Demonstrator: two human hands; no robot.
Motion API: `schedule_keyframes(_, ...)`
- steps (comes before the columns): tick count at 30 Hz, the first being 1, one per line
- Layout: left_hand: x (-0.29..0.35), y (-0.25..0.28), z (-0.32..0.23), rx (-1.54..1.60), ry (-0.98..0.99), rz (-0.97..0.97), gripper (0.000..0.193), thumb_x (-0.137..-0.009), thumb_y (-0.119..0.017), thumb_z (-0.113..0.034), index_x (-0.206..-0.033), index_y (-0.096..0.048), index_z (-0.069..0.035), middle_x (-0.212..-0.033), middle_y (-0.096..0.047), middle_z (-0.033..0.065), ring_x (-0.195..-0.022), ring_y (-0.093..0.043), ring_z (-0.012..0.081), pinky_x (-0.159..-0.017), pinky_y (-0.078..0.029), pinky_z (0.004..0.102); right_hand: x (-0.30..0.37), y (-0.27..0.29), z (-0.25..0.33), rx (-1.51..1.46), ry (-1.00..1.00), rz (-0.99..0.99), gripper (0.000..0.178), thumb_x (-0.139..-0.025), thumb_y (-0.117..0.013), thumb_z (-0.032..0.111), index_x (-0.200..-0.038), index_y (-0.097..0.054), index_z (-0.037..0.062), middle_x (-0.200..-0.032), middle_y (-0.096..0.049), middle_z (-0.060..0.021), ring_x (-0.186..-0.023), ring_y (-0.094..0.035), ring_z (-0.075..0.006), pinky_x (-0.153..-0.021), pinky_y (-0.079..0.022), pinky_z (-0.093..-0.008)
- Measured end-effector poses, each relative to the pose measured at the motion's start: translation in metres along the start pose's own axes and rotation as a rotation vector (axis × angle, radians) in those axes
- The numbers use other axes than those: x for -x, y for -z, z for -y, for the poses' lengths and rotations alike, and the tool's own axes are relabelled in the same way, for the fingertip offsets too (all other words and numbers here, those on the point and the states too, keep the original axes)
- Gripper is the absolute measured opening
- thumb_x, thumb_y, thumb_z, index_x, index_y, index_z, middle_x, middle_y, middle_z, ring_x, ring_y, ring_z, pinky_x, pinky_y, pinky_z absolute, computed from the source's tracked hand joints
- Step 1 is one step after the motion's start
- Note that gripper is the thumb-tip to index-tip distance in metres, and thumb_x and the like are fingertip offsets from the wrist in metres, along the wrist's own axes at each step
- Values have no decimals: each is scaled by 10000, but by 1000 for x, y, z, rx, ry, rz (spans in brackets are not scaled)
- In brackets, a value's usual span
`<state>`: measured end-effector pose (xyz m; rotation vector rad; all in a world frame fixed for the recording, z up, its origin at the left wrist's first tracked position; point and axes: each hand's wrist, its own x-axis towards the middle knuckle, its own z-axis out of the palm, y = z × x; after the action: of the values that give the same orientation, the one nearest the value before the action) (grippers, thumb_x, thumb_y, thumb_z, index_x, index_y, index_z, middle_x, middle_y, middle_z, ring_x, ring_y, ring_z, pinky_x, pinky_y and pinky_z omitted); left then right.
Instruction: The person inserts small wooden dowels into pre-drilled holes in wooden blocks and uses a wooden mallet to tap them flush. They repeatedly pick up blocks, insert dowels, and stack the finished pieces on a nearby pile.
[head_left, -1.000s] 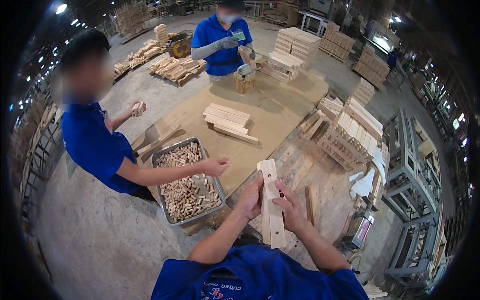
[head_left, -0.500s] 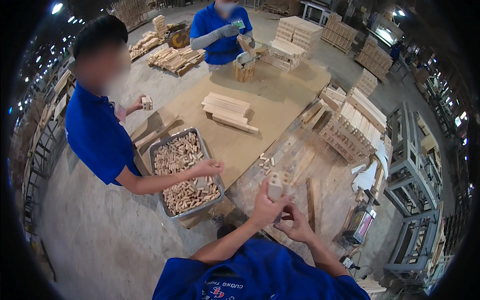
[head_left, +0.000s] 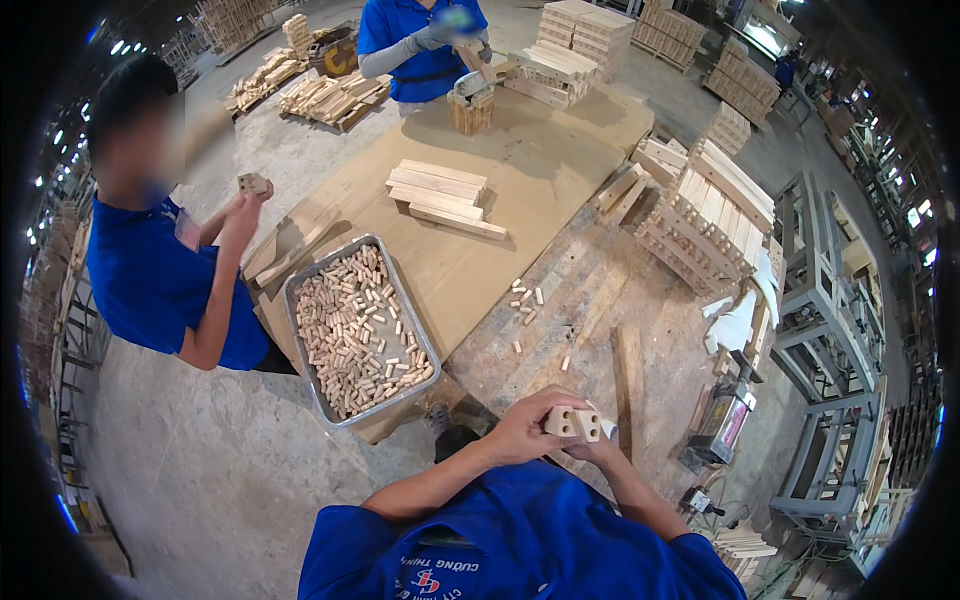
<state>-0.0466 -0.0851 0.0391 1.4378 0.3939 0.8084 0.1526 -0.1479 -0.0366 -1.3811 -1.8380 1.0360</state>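
Observation:
Close to my body I hold two pale wooden pieces (head_left: pixel 574 424) side by side, their ends with drilled round holes turned up. My left hand (head_left: pixel 522 428) is closed round them from the left, thumb and fingers against the wood. My right hand (head_left: pixel 598 450) grips from the right and below, its fingers partly hidden behind the pieces. Beyond my hands, several loose wooden dowels (head_left: pixel 527 300) lie on the worn bench (head_left: pixel 490 372). A grey metal tray (head_left: pixel 387 402) full of dowels stands to the left.
A co-worker (head_left: pixel 165 290) at left holds a drilled wooden block (head_left: pixel 253 184); another person (head_left: pixel 425 60) works at the far end. Wooden bars (head_left: pixel 437 195) lie on the brown board. Stacked slats (head_left: pixel 705 230), a wood strip (head_left: pixel 628 375) and a boxy tool (head_left: pixel 722 425) are at right.
My hands have drawn the wooden pieces nearer my body and tipped their holed ends up. The left co-worker's hand has left the tray for their block. More loose dowels show on the bench.

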Motion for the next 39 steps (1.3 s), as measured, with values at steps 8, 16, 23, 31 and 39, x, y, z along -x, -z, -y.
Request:
schedule_keyframes(8,30,45,-9,-19,-41,-238,544,-805,-883,27,-1307,-688,-57,-1362,-689,122,-1313,-638,281,-1138,-495,422,-74,-16,32,-85,203,102,487,-804,-775,105,-1277,-661,116,-1254,-685,-144,-1144,-662,-360,-985,-561,-440)
schedule_keyframes(16,48,68,2,-86,-16,-303,513,-838,-870,10,-1315,-691,-50,-1356,-715,105,-1339,-631,262,-1156,-485,422,-93,-55,4,66,272,185,502,-763,-729,61,-1256,-647,107,-1161,-688,-177,-1089,-635,-425,-930,-556,-480)
schedule_keyframes(23,40,79,-7,-31,149,-193,537,-820,-890,0,-1324,-714,-56,-1275,-730,73,-1192,-679,188,-1062,-531,358,-86,-62,3,-90,46,240,509,-755,-777,112,-1248,-655,121,-1198,-691,-155,-1123,-641,-393,-1002,-526,-446)
schedule_keyframes(31,40,80,9,-133,-26,-199,534,-808,-900,-22,-1307,-721,-86,-1225,-734,79,-1132,-689,182,-982,-542,330,-79,-45,31,-230,-277,109,488,-838,-767,81,-1309,-643,98,-1228,-689,-152,-1181,-653,-334,-1018,-527,-424)
schedule_keyframes(39,72,90,-18,1,44,-515,487,-806,-902,-11,-1256,-726,-75,-1185,-713,63,-1076,-680,155,-945,-538,312,-94,-19,-21,499,-575,-448,542,-820,-830,194,-1268,-595,-2,-1063,-706,-198,-970,-720,-307,-846,-581,-434)
